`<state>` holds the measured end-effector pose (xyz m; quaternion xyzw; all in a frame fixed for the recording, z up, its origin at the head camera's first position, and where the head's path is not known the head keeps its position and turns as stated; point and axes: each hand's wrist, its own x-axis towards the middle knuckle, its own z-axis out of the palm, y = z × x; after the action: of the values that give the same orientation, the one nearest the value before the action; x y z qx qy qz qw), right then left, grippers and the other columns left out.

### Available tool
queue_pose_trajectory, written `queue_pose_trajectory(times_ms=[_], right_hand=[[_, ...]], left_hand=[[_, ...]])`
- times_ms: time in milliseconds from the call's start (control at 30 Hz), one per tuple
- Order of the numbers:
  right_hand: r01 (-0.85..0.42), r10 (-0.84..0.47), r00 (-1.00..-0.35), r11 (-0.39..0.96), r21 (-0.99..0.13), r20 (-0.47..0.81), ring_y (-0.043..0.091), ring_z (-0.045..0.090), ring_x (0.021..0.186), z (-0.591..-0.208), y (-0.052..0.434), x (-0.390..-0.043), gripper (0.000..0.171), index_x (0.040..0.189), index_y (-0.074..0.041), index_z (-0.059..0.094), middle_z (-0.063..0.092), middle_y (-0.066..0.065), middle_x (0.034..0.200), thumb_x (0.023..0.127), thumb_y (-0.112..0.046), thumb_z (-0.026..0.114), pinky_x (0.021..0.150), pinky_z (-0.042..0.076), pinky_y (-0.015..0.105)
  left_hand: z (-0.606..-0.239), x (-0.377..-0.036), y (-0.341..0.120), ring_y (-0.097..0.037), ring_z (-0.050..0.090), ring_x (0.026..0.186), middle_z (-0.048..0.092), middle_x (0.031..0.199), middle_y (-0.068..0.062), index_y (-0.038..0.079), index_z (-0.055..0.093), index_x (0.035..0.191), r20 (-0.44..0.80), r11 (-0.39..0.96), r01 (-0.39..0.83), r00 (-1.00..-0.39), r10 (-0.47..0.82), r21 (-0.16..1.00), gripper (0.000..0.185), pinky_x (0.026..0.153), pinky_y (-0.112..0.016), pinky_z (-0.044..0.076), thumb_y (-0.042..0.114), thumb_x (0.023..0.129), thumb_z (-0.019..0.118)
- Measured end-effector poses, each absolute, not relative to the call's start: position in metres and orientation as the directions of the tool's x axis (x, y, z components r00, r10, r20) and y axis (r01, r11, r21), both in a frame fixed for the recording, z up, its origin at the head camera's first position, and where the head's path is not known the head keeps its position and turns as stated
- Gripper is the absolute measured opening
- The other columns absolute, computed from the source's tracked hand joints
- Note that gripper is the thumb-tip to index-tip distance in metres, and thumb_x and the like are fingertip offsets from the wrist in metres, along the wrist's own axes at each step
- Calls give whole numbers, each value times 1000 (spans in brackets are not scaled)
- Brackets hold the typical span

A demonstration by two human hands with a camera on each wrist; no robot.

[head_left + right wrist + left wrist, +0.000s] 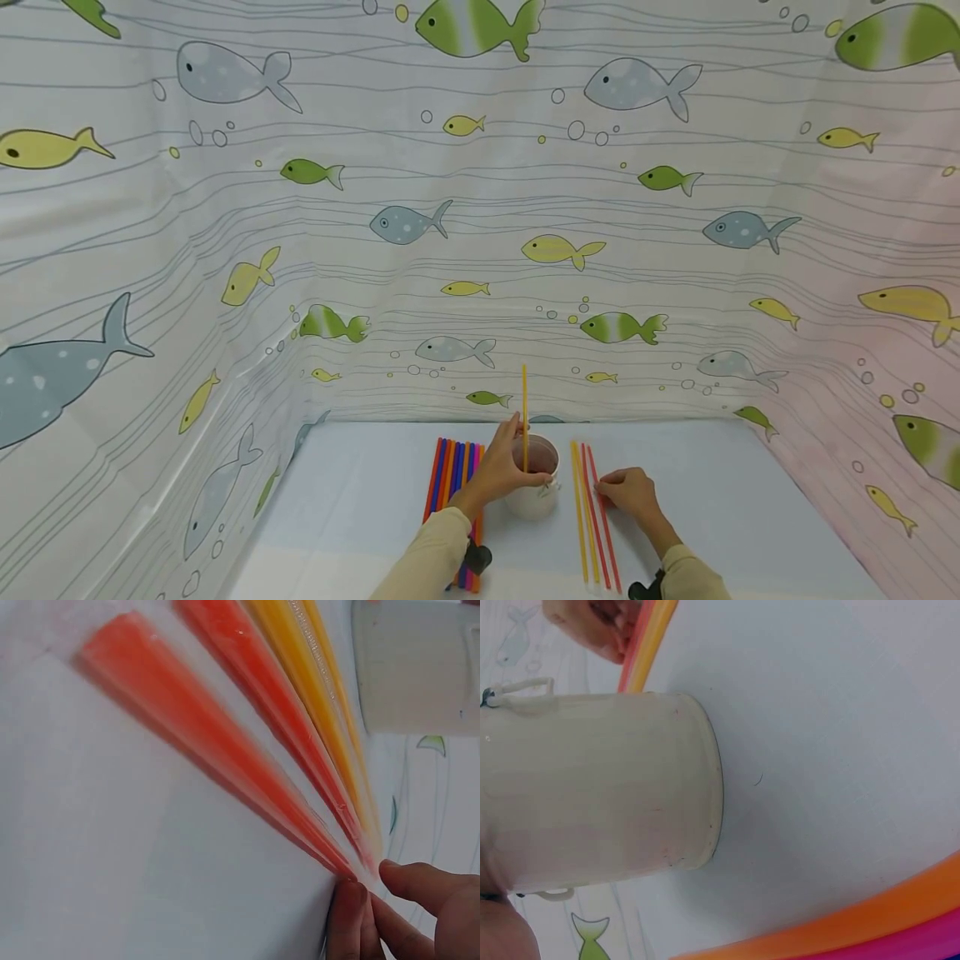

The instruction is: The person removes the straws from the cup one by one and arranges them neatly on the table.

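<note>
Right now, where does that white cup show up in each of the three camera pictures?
Head: the white cup stands low and centre on the table, gripped by the left hand.
Left wrist: the cup fills the left half, lying sideways.
Right wrist: top right corner.
Shared landmark: the red and yellow straws beside it.
</note>
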<state>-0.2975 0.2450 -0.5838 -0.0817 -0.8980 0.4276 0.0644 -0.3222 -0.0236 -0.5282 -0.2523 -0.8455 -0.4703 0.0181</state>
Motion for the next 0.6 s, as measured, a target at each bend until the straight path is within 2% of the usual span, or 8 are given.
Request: queue_pose_trajectory(times_ms=[167, 600], right_hand=[[94, 210, -977, 559, -824, 31, 16, 66, 57, -585, 246, -297, 17, 84, 3, 74, 69, 5, 68, 78, -12, 79, 53, 53, 27], [99, 215, -976, 587, -803, 37, 16, 63, 58, -578, 250, -299, 17, 85, 2, 74, 67, 4, 65, 80, -14, 77, 52, 50, 27]], left_hand=[[-527, -321, -23, -31, 42, 130, 40, 142, -8, 9, 18, 155, 265, 433, 439, -875, 406, 787, 110, 104, -57, 38, 42, 73, 85], [-528, -322, -24, -29, 43, 129, 41, 140, -7, 8, 19, 155, 277, 427, 450, -870, 409, 784, 110, 105, -56, 38, 41, 73, 85]])
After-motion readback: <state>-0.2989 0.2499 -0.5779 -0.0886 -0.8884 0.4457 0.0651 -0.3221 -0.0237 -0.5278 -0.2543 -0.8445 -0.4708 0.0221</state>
